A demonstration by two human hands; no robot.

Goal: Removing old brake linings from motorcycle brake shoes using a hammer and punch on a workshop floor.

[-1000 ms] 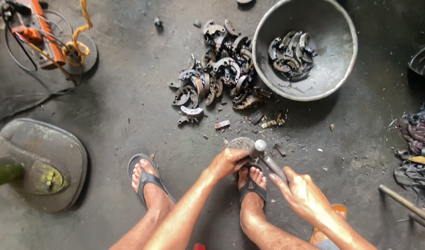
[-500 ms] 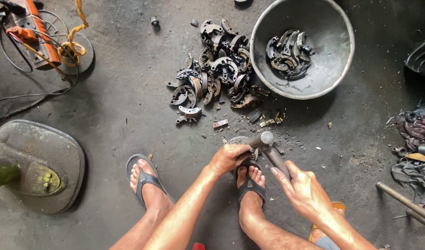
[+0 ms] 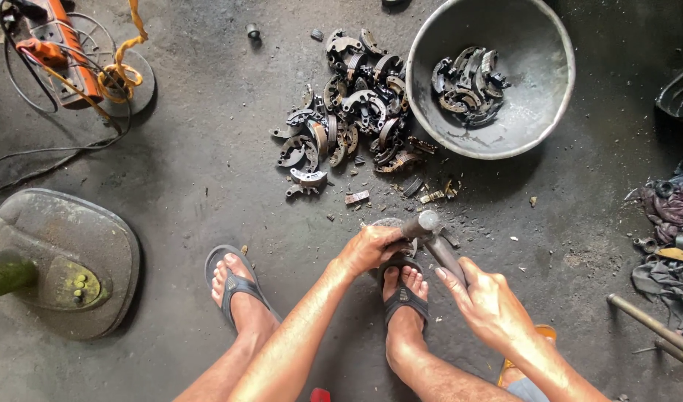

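While both feet in dark sandals rest on the grey concrete floor (image 3: 185, 171), the right hand (image 3: 490, 301) grips a hammer (image 3: 437, 242) low on its handle, fingers wrapped tight around the shaft, with the metal head raised just above and beside the left hand. The left hand (image 3: 367, 247) sits just ahead of the right foot (image 3: 403, 294), its fingers curled over a curved metal part (image 3: 390, 223) and pinning it to the floor; only the part's pale rim shows past the knuckles, so its full shape cannot be told. The left foot (image 3: 236, 286) stands well apart to the left. Small chips and broken bits lie scattered on the floor just beyond the hands. Farther out, a heap of dark curved brake shoes (image 3: 349, 112) is piled on the floor, touching the side of a wide grey metal basin (image 3: 535, 119) that holds a smaller cluster of the same parts. At the left edge stands a flat rounded fan base (image 3: 58, 260) with a green post. Beyond it, in the far left corner, an orange tool (image 3: 58, 52) lies among looped cables. At the right edge lie rags (image 3: 669, 216) and a metal rod (image 3: 650, 324).
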